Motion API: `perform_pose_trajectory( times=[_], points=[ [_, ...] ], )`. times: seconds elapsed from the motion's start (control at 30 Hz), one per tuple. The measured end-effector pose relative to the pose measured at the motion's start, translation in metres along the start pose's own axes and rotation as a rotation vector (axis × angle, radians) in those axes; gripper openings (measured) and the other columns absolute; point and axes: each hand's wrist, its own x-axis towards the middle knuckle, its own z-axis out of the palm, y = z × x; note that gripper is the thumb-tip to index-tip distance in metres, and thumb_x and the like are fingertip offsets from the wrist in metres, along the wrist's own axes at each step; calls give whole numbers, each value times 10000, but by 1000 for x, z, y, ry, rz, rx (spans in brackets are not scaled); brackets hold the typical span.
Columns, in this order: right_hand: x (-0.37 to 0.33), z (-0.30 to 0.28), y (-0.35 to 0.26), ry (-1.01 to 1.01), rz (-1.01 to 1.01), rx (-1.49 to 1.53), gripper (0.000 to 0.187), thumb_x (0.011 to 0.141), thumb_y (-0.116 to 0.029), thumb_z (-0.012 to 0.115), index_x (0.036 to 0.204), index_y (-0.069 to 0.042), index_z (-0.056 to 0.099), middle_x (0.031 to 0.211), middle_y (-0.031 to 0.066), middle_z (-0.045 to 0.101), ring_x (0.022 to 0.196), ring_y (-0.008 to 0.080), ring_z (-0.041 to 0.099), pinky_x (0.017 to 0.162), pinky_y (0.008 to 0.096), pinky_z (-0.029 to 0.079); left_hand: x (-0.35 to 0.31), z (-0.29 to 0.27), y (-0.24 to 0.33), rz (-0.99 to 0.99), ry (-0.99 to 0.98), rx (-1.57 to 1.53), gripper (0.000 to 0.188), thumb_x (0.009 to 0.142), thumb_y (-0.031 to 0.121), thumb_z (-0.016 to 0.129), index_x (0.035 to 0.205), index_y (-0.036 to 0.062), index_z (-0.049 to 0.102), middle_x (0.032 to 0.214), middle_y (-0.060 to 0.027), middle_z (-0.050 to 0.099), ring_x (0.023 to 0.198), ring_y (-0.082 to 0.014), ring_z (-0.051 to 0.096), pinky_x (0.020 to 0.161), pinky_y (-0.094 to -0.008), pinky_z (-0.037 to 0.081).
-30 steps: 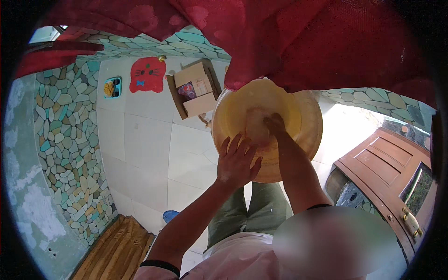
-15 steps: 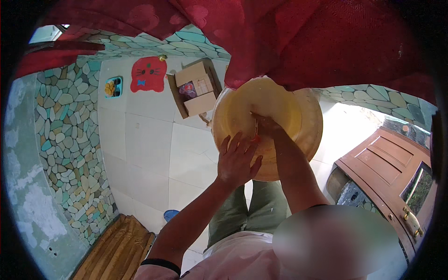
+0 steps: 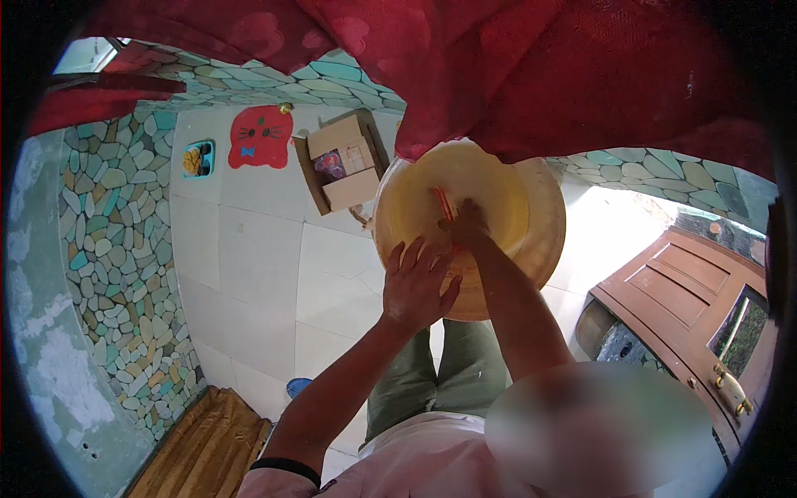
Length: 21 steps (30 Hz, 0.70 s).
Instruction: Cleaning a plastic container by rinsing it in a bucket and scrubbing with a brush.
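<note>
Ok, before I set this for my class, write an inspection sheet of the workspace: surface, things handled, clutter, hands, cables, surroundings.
Surface: round cream-and-yellow top above pale tiled floor; material unclear.
Things handled: slim red-orange strip-shaped piece over the top; exact kind unclear.
Clutter: open brown cardboard box, flat red cat-face mat and small turquoise tray, all on the floor; the box and tray hold things.
Hands: left hand, fingers spread, over the top's near left part; right hand at the strip-shaped piece, its grip unclear.
Cables: nothing seen.
Surroundings: dark red cloth, green-and-grey stone-clad wall, brown wooden panelled door.
</note>
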Motion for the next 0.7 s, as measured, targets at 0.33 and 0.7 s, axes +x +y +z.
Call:
perform_pose_trajectory(
  times=[0.33, 0.7],
  points=[
    [-49, -29, -19, 435, -168, -367, 1188, 647, -445, 795, 1498, -115, 34, 1387, 180, 384, 1244, 332, 410, 944, 515, 390, 1, 2, 1, 25, 66, -34, 342, 788, 324, 654, 1069, 130, 635, 1156, -71, 556, 1227, -295, 442, 1047, -501, 296],
    [-92, -61, -20, 673, -369, -314, 1109, 619, -395, 812, 1474, -118, 162, 1312, 209, 405, 1176, 375, 432, 953, 511, 369, -2, 8, -3, 32, 114, -42, 347, 822, 360, 597, 1055, 105, 639, 1131, -90, 557, 1199, -291, 441, 1042, -497, 283]
  ],
)
